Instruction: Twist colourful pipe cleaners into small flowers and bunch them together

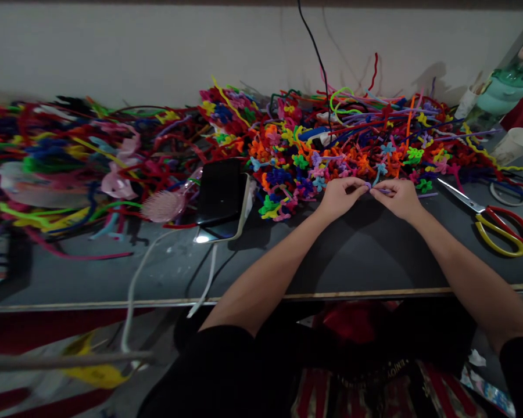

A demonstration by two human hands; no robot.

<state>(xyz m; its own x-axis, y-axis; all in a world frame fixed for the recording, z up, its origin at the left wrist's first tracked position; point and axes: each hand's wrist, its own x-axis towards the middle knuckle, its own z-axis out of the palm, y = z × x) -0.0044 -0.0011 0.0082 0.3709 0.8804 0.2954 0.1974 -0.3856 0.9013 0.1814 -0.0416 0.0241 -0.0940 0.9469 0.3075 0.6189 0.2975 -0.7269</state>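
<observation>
My left hand and my right hand meet over the dark table, fingertips pinched on a thin purple pipe cleaner held between them. Its end sticks out to the right past my right hand. Just beyond my fingers lies a big heap of small twisted pipe-cleaner flowers in orange, green, blue, pink and yellow. Long straight pipe cleaners are piled behind it against the wall.
Scissors with red and yellow handles lie to the right. A phone with a white cable leans left of the heap, next to a pink hairbrush. Paper cups and a green bottle stand far right. More pipe cleaners cover the left side.
</observation>
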